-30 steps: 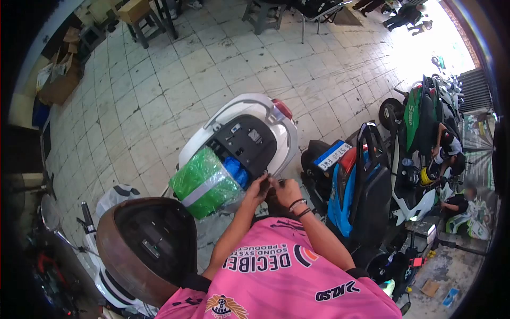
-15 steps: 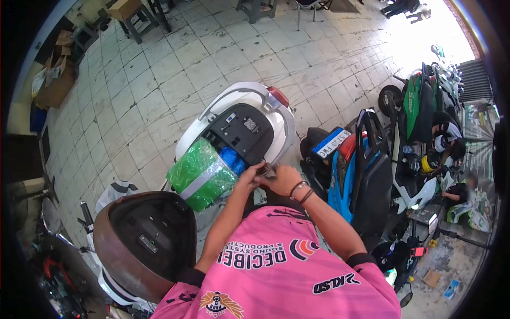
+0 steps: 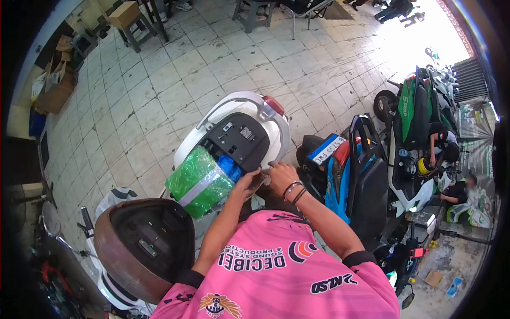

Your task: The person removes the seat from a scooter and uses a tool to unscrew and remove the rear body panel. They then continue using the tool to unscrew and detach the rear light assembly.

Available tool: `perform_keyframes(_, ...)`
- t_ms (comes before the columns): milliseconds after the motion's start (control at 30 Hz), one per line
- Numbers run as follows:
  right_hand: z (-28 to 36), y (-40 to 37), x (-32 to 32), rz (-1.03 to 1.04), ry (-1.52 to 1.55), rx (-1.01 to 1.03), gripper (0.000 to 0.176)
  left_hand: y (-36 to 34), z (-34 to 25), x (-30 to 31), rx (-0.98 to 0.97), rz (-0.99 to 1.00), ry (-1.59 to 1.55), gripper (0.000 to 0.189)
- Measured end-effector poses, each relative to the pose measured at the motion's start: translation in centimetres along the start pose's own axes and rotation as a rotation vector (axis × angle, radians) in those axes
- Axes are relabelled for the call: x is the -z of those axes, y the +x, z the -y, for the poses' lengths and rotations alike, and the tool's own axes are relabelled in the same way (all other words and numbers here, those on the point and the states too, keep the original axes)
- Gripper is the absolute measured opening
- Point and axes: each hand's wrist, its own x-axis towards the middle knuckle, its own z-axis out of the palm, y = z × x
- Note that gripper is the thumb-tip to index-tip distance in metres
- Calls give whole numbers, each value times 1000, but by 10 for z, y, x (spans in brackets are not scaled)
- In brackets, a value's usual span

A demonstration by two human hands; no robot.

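Observation:
Close together at the near right edge of the white scooter's rear body (image 3: pixel 284 141) are my left hand (image 3: pixel 248 182) and my right hand (image 3: pixel 281 176). Both have their fingers bent around something small that is too hidden to name. Just left of my left hand, a green plastic-wrapped bundle (image 3: pixel 194 181) with a pale band lies in the open seat area. A blue wrapped item (image 3: pixel 229 168) sits between it and the black compartment panel (image 3: pixel 245 141). The brown seat (image 3: pixel 141 247) is tipped open at the lower left.
A blue scooter (image 3: pixel 336 186) and a green scooter (image 3: pixel 408 109) stand to the right. Two people crouch by the motorbikes at the far right. Stools, a cardboard box (image 3: pixel 125 14) and a chair are at the top. A mirror (image 3: pixel 51 218) juts out at the left.
My hands have drawn slightly apart, and the right hand's fingers have shifted. The whole view has moved a little. The brown object seen between my hands before shows less now.

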Motion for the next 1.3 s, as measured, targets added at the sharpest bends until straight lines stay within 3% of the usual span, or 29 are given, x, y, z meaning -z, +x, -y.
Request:
perform_keyframes(33, -1, -4, -4, -2, -4, 1, 27, 4, 0, 2, -3, 4, -1, 19)
perform_keyframes(100, 2, -6, -6, -53, 418, -456, 36, 8, 2, 5, 4, 4, -46, 15)
perform_keyframes(233, 22, -9, 2, 10, 744, -588, 36, 6, 14, 15, -42, -3, -27, 12)
perform_keyframes(267, 25, -7, -7, -53, 473, -568, 37, 6, 14, 13, -47, -1, -60, 12)
perform_keyframes(367, 18, -1, -22, -148, 443, -467, 34, 7, 5, 9, -66, 11, -5, 16)
perform_keyframes(400, 20, -2, -17, -47, 347, -365, 22, 4, 5, 9, -48, 47, -13, 14)
perform_keyframes(433, 24, -1, -11, -50, 352, -370, 22, -4, 4, 1, -24, 81, -21, 12)
perform_keyframes(467, 27, 2, -6, 57, 244, -256, 24, -11, 5, -8, -47, -37, -16, 11)
perform_keyframes(533, 33, 9, 1, 211, 68, -37, 43, 6, 4, 10, -17, -13, 2, 10)
perform_keyframes(567, 36, 9, 4, 213, 70, -44, 43, 16, 6, 22, 5, 14, 11, 10)
perform_keyframes(633, 41, 11, 11, 116, 99, -46, 24, 29, 7, 45, -12, 66, 53, 13)
perform_keyframes(667, 40, 9, -3, 56, 163, -180, 37, 33, 6, 50, -2, 44, 56, 15)
perform_keyframes(700, 31, 10, -1, 186, 130, -164, 27, 42, 10, 49, 22, 40, 64, 17)
perform_keyframes(733, 24, 5, -16, 121, 196, -57, 20, 50, 18, 58, -18, 87, 68, 18)
perform_keyframes(767, 25, 2, -27, 112, 179, -105, 20, 60, 23, 67, -46, 141, 72, 20)
perform_keyframes(800, 22, -1, -37, 164, 148, -37, 19, 37, 9, 50, 66, -15, 165, 22)
perform_keyframes(833, 26, -5, -23, 79, 100, 102, 18, 27, 8, 34, 22, -81, 112, 24)
perform_keyframes(900, 20, -3, -25, -22, 56, 190, 22, 51, 11, 74, -35, 95, 25, 24)
perform_keyframes(933, 21, -1, 0, 109, 42, 186, 29, 64, 8, 86, -29, 83, 95, 28)
perform_keyframes(967, 19, -6, 1, 103, 34, 162, 29, 73, 4, 91, -36, 59, 165, 32)
perform_keyframes(1067, 27, -22, -13, -206, 422, -227, 37, 21, -3, 21, 14, 37, 159, 26)
perform_keyframes(1100, 24, -20, -5, -207, 428, -222, 37, 9, -6, 10, 43, 15, 176, 26)
perform_keyframes(1167, 31, -16, 16, 239, 489, -535, 33, 66, 1, 69, 88, 84, 233, 31)
perform_keyframes(1200, 28, -16, -13, 94, 452, -449, 28, 60, 2, 65, 73, 76, 216, 28)
perform_keyframes(1267, 33, -11, 8, 247, 293, -318, 22, 44, 5, 51, 22, 63, 228, 26)
perform_keyframes(1300, 26, -10, -29, 167, 157, -192, 19, 33, 6, 39, -14, 57, 255, 25)
